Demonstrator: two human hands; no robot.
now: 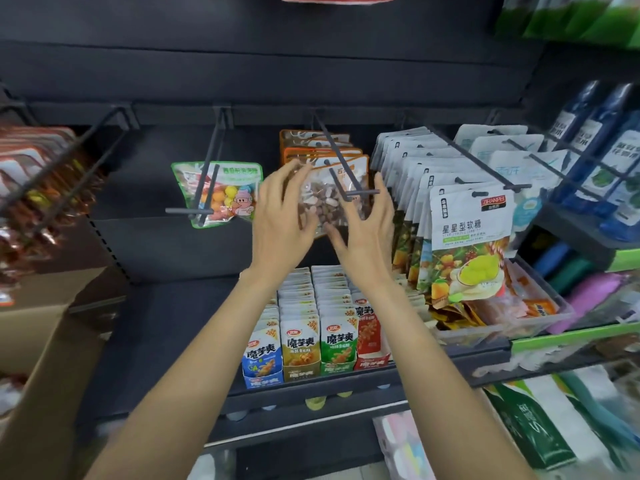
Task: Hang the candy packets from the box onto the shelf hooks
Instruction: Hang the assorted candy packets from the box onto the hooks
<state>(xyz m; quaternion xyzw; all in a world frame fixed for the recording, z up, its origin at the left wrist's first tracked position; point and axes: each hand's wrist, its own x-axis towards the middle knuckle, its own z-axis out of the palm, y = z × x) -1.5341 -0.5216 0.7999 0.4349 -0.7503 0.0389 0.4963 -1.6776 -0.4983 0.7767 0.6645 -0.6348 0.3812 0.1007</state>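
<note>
Against the dark shop shelf, the left hand (282, 209) and right hand (367, 220) hover, fingers spread and gripping nothing, beside the candy packet (329, 199) on the centre-frame hook (337, 161); a careless nudge could slide it off.

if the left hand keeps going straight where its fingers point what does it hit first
Most likely the orange-topped packet of brown and white candies hanging on the middle hook. The left hand has its fingertips at that packet's left edge already, though depth is hard to judge.
</note>
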